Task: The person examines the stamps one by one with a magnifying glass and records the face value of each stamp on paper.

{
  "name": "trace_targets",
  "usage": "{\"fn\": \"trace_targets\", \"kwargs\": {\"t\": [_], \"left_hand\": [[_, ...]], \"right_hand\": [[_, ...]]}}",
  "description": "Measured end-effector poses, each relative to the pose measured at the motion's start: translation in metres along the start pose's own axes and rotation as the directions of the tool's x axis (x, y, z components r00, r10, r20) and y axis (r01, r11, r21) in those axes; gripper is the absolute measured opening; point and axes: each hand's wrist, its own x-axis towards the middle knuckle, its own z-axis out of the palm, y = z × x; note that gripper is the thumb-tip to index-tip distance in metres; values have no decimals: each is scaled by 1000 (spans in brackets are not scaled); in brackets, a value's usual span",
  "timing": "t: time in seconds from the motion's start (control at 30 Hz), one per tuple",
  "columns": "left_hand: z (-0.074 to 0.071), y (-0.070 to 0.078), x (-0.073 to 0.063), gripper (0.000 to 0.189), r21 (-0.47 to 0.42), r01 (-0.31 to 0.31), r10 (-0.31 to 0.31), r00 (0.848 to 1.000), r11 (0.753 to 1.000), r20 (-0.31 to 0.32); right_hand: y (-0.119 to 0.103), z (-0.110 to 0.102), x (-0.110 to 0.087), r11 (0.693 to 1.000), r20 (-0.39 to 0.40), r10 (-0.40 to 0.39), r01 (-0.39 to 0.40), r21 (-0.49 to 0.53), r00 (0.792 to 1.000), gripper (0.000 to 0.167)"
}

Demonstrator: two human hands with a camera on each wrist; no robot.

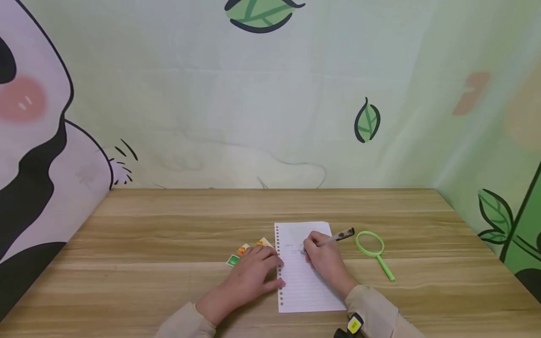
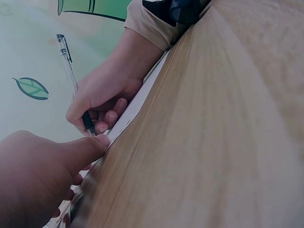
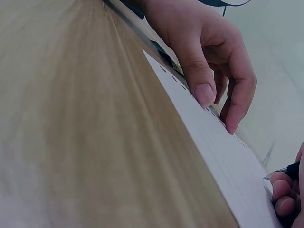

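A lined sheet of paper (image 1: 310, 286) with punched holes down its left side lies on the table, with a few short lines of handwriting near its top. My right hand (image 1: 327, 260) pinches a pen (image 1: 342, 234), its tip at the writing on the sheet. In the left wrist view the pen (image 2: 69, 71) shows a clear barrel and dark grip. My left hand (image 1: 251, 272) rests with spread fingers on the sheet's holed edge, thumb and fingertips touching it. Partly hidden under that hand are small cards, a green one (image 1: 233, 260) and orange-yellow ones (image 1: 264, 242).
Right of the sheet lies a green magnifying glass (image 1: 385, 267), its handle towards me. The wooden table (image 1: 169, 234) meets a wall (image 1: 190, 94) painted with leaves and a panda at its back edge. A dark device with a yellow label (image 1: 355, 324) sits at my right sleeve.
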Motion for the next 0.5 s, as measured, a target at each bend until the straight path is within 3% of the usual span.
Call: {"fn": "trace_targets", "kwargs": {"t": [0.5], "left_hand": [[1,-1,0,34,-2,-3,3,1000,1000,-4]], "right_hand": [[1,-1,0,1000,35,-17,17,-14,999,19]]}}
